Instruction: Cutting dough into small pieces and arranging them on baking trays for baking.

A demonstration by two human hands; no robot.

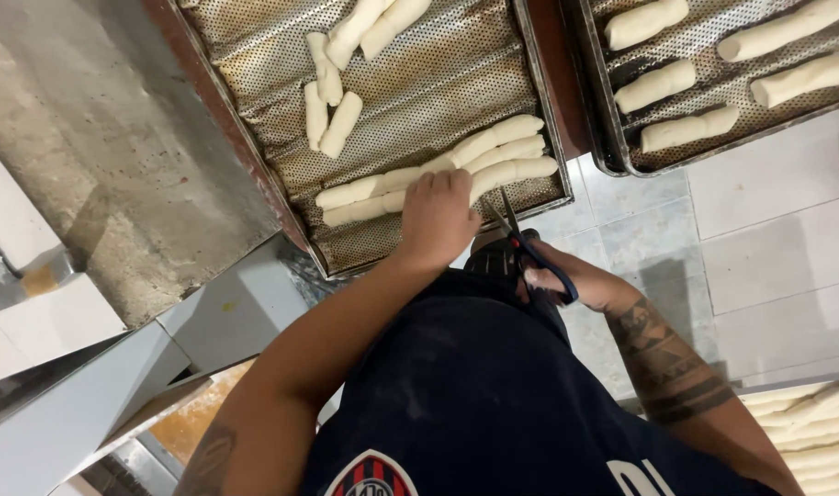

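Observation:
A perforated, corrugated metal baking tray (456,83) lies in front of me with several pale raw dough rolls on it. My left hand (436,216) rests on the long dough rolls (502,156) at the tray's near edge, fingers curled over them. My right hand (566,280) holds a pair of scissors with blue handles (529,253), blades pointing up toward the tray's front edge. More dough rolls (332,96) sit upright in the middle of the tray.
A second perforated tray (621,156) with several dough rolls stands at the upper right. Grey concrete floor is at the left, white tiles at the right. A metal frame (116,386) slopes at lower left. More dough pieces (819,432) lie at lower right.

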